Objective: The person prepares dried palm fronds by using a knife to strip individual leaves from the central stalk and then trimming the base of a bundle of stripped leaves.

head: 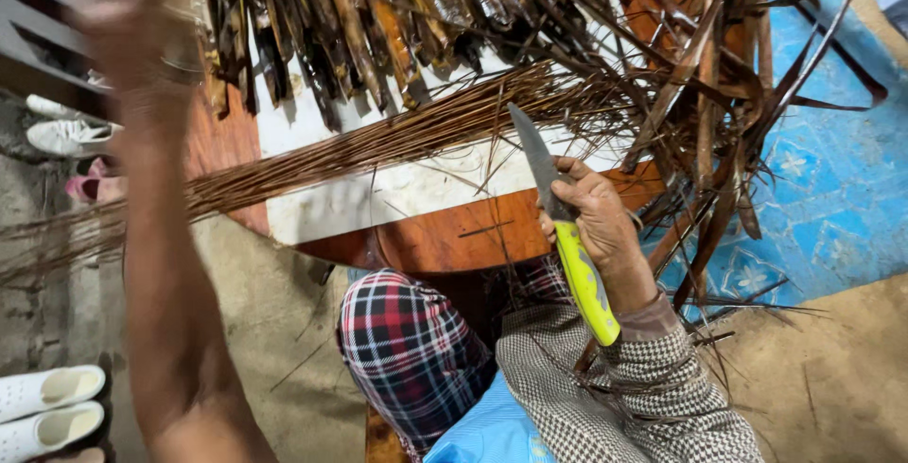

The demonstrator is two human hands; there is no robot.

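On a wooden tabletop [445, 236] strewn with thin brown leaf ribs [378, 146], the right hand [598, 212] grips a yellow-handled steel knife [567, 236] blade-up, ready for stripping; the raised left hand [128, 23] is blurred, its grip unclear.

Bare grey-brown concrete floor [274, 312]; blue patterned floor mat [823, 189] at 3 o'clock; low reddish-brown wooden table [454, 236] centre; white slip-on shoes [47, 406] at 8 o'clock.

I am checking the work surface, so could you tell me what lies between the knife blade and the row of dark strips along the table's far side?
In the head view, a long bundle of thin brown sticks lies slantwise across the white tabletop, between the knife and the dark strips.
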